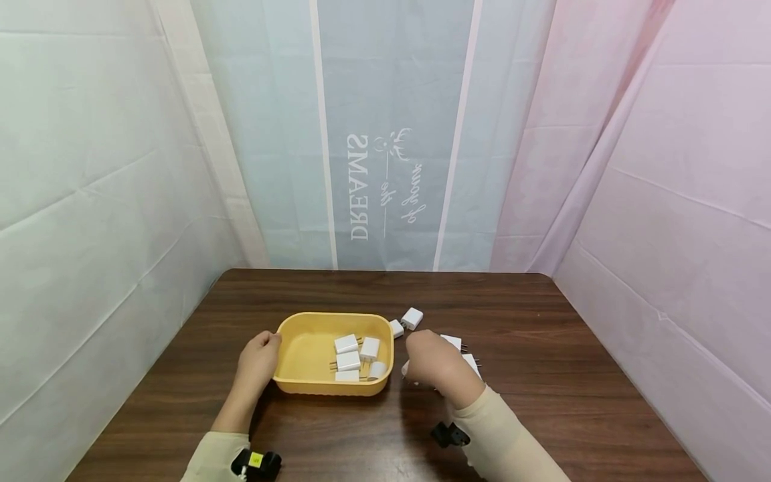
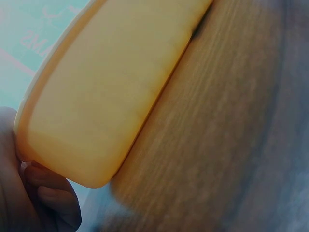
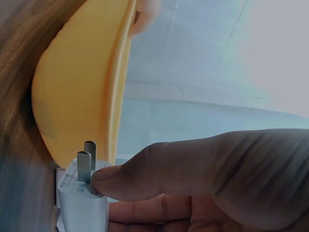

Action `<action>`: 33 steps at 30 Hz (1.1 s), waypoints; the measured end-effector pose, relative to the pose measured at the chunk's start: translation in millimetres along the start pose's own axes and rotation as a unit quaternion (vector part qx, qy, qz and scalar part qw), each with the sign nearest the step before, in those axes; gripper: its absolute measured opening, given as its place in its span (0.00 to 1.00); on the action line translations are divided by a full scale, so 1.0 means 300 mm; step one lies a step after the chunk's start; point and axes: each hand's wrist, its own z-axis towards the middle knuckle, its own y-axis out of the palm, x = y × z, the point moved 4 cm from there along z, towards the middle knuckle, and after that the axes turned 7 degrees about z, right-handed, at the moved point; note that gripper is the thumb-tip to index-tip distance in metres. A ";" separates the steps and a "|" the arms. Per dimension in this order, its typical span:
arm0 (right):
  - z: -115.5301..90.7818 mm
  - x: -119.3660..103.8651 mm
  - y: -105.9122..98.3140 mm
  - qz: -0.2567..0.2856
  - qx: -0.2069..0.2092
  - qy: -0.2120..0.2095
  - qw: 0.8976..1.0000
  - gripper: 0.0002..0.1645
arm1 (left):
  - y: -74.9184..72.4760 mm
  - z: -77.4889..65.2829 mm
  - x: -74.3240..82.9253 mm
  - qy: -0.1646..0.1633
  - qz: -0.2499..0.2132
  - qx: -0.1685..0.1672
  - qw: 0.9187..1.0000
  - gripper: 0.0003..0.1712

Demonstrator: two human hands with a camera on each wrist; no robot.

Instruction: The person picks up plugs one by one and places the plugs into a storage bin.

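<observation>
A yellow plastic basin stands on the table with several white charger plugs lying in its right half. My left hand grips the basin's left rim; in the left wrist view its curled fingers show at the corner of the basin wall. To the right of the basin, my right hand pinches a white charger plug. Two flat metal prongs stick up beside the thumb in the right wrist view. The far side of that plug is hidden.
Loose white chargers lie beyond the right hand, one behind it and others to its right, partly covered by the hand. The dark wooden table ends at a hanging cloth behind, with pale cloth walls on both sides.
</observation>
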 end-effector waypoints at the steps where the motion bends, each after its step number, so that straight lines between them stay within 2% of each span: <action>1: -0.001 -0.001 -0.004 0.001 0.000 0.000 1.000 0.13 | -0.001 0.000 0.000 0.000 0.001 0.000 1.000 0.26; 8: -0.010 -0.015 -0.032 0.003 0.002 -0.010 1.000 0.13 | -0.002 0.001 -0.002 0.003 -0.001 -0.003 1.000 0.27; 20: 0.000 -0.050 -0.053 0.015 0.016 -0.063 0.998 0.15 | -0.003 0.000 -0.003 0.004 0.001 -0.001 1.000 0.25; 27: 0.016 -0.084 -0.055 0.055 0.012 -0.073 0.996 0.09 | -0.003 0.001 -0.002 0.004 0.006 0.004 1.000 0.25; 33: 0.036 -0.111 -0.053 0.019 0.018 -0.075 0.997 0.09 | 0.001 0.004 -0.002 0.005 0.004 -0.002 1.000 0.26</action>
